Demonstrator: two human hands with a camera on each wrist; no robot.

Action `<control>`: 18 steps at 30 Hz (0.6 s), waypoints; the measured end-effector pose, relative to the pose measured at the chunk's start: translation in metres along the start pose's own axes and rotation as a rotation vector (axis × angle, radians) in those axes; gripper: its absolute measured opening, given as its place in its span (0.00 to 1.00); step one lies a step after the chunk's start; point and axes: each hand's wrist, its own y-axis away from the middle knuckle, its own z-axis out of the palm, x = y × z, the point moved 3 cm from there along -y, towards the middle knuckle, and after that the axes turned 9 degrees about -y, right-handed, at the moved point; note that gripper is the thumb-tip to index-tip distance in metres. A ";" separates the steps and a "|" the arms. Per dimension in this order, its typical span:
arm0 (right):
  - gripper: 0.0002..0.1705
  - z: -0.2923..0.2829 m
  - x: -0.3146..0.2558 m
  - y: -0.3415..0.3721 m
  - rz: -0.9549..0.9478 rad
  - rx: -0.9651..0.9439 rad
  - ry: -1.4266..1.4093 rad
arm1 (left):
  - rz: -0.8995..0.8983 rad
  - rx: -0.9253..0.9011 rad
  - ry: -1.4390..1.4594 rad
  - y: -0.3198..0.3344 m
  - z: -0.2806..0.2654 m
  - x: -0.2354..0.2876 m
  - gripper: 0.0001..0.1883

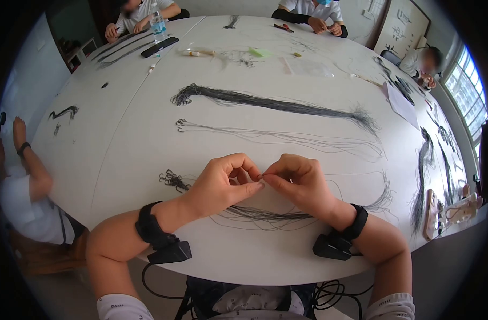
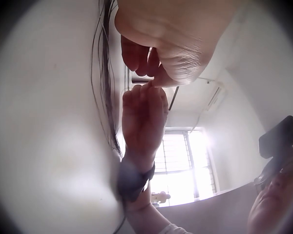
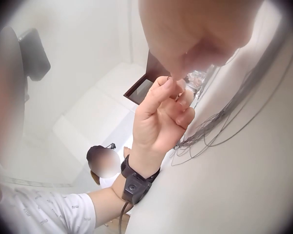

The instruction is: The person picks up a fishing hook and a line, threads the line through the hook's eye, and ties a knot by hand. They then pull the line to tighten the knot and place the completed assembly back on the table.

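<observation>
Over the near part of the white table, my left hand (image 1: 222,178) and right hand (image 1: 300,181) meet fingertip to fingertip. Thumb and forefinger of each pinch a small dark fish hook (image 1: 260,176), mostly covered by the fingertips. A thin line runs off to the right beyond the right hand. Beneath the hands lies a bundle of dark fishing lines (image 1: 276,215), with a cluster of fish hooks (image 1: 174,181) at its left end. Both wrist views show the pinching hands, left (image 3: 158,117) and right (image 2: 144,122), close beside the lines.
Farther back lie a few hooked lines (image 1: 276,137) and a thick dark line bundle (image 1: 270,101). A phone (image 1: 160,47), water bottle (image 1: 157,26) and red-handled tool (image 1: 283,28) are beyond. More bundles (image 1: 422,176) and a phone stand (image 1: 460,210) lie right. Other people sit around the table.
</observation>
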 end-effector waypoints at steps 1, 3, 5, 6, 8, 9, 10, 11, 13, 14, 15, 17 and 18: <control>0.05 0.000 0.000 0.000 0.001 -0.002 0.001 | -0.001 0.002 0.002 0.000 0.001 0.002 0.05; 0.05 -0.002 -0.001 0.000 0.015 0.044 -0.008 | 0.086 0.050 0.018 0.000 0.003 0.009 0.09; 0.05 -0.003 -0.004 0.000 -0.015 0.022 0.044 | 0.075 0.075 0.013 0.001 0.003 0.009 0.08; 0.04 -0.002 -0.005 0.000 -0.046 0.000 0.096 | 0.065 0.100 0.006 0.001 0.002 0.009 0.07; 0.03 -0.001 -0.011 0.001 -0.104 -0.016 0.168 | 0.124 0.111 -0.102 0.001 0.000 0.007 0.06; 0.03 0.001 -0.013 0.001 -0.162 -0.030 0.239 | 0.183 0.122 -0.212 0.001 -0.001 0.007 0.05; 0.03 0.001 -0.012 0.002 -0.160 -0.030 0.239 | 0.182 0.120 -0.211 0.002 0.000 0.008 0.05; 0.03 0.001 -0.012 0.002 -0.191 -0.032 0.251 | 0.198 0.135 -0.245 0.002 0.001 0.010 0.03; 0.02 0.001 -0.012 0.002 -0.219 -0.034 0.264 | 0.212 0.147 -0.278 0.002 0.002 0.010 0.03; 0.02 0.001 -0.012 0.002 -0.241 -0.033 0.270 | 0.210 0.135 -0.292 0.002 0.002 0.008 0.03; 0.03 0.002 -0.013 0.001 -0.264 -0.032 0.277 | 0.210 0.124 -0.307 0.002 0.002 0.007 0.03; 0.03 0.001 -0.013 0.001 -0.263 -0.031 0.280 | 0.194 0.122 -0.280 0.002 0.002 0.007 0.04; 0.03 0.001 -0.013 0.001 -0.265 -0.030 0.285 | 0.180 0.121 -0.255 0.002 0.002 0.007 0.04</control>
